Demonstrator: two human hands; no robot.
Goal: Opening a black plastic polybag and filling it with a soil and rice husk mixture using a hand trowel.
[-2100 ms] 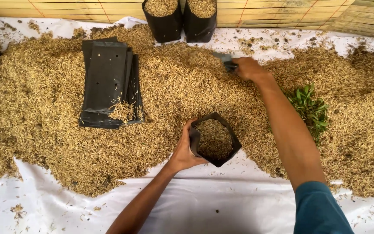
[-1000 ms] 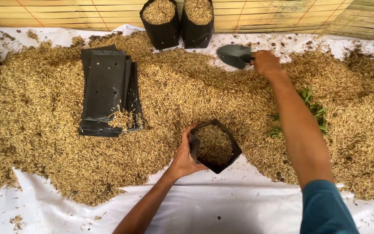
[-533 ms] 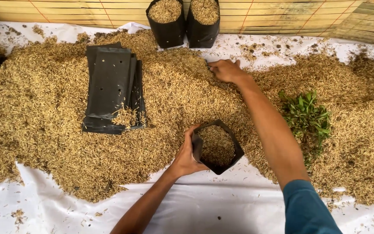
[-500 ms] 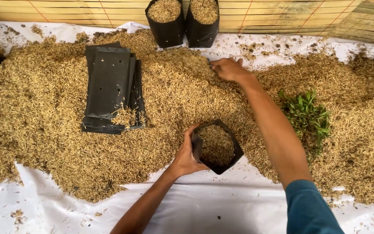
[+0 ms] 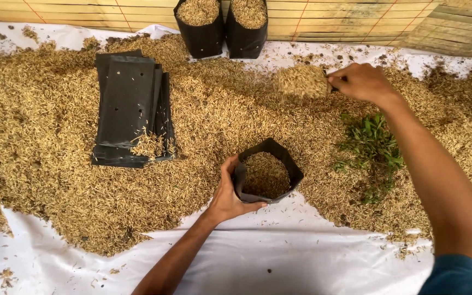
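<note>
My left hand (image 5: 227, 192) grips the near rim of an open black grow bag (image 5: 292, 169) that stands upright and is partly filled with rice husks. My right hand (image 5: 363, 82) holds a small scoop (image 5: 303, 81) heaped with husks, lifted above the pile behind and to the right of the bag. The scoop's blade is hidden under its load. A broad pile of rice husks (image 5: 39, 136) covers the white sheet (image 5: 279, 257) around both hands.
A stack of flat empty black grow bags (image 5: 128, 104) lies on the husks at the left. Two filled black bags (image 5: 200, 24) stand at the back by a bamboo wall (image 5: 356, 22). A bunch of green seedlings (image 5: 371, 145) lies right of the open bag.
My right hand dug the scoop into the husks behind the bag and has now lifted it out, heaped full. My left hand has kept hold of the bag's rim.
</note>
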